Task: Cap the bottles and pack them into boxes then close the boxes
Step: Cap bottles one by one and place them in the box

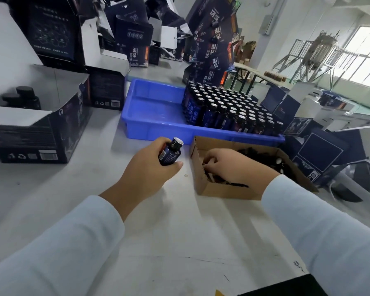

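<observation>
Hands: left hand [152,165] grips a bottle [171,153]; right hand [226,167] is down in the cap box [226,192], fingers curled among the caps [263,157]; whether it has one pinched I cannot tell.
Key relation: bottle sits just left of the cap box, the hands close together, the right nearer the caps.
Bottle axis: tilted, neck up and away toward the tray [156,127], mouth leaning right toward the cap hand.
Bottle look: small, dark blue, labelled, barcode near the base, pale uncapped mouth.
Other bottles: packed upright in the tray's right half, uncapped by the look of it.
Open box [36,133]: far left on the table [179,231], flaps up, dark capped tops inside.
Step, as I judge: fetching a cap for the held bottle.
</observation>
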